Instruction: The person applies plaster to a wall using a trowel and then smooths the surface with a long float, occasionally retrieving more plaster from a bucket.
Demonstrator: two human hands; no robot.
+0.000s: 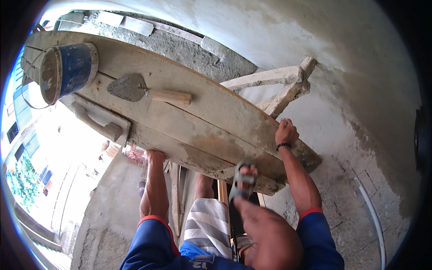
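Note:
My right hand (287, 132), with a dark bracelet at its wrist, is closed over the far edge of a scaffold plank (211, 121) near its right end. At the near edge, my left hand (155, 155) touches the boards; its fingers are hidden. My raised foot in a sandal (243, 180), blurred, is at the plank's near edge between my arms. Farther left on the boards lie a trowel (128, 87) with a wooden handle and a plastering float (101, 121). A blue and white bucket (74, 69), caked with mortar, stands at the far left end.
Rough timber braces (283, 85) meet the plank's far side by a plastered wall (360, 54). A pale pipe (373, 220) runs up the wall at right. Beyond the plank is a rough grey ledge (180, 51). At left, bright open ground and buildings show far below.

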